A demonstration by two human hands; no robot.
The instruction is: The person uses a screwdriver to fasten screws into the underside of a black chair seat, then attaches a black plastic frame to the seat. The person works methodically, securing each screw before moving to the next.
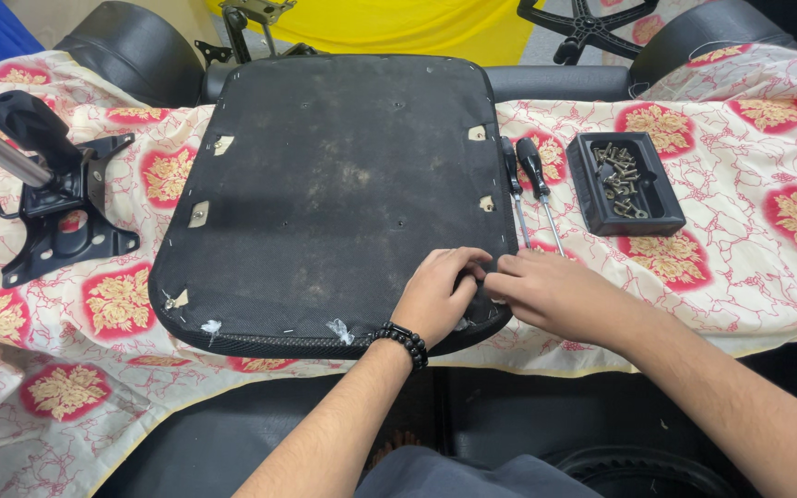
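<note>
My left hand (437,293) and right hand (551,288) meet at the near right corner of the upturned seat cushion (325,184), fingertips pinched together on something small at the fabric edge; I cannot tell whether it is a staple or only the cloth itself. The cushion lies underside up on the flowered cloth (749,240), and it fills the middle of my view. To my left sits the black chair mechanism (57,207) with its lever, well apart from my hands. To the right of the seat, two screwdrivers (529,189) lie side by side, tips toward me, just beyond my right hand. Further right is the small black tray of screws (624,183). I judge I am working the cover's edge loose here. Next calls for a firm pinch and a steady pull, or reaching for a screwdriver.
</note>
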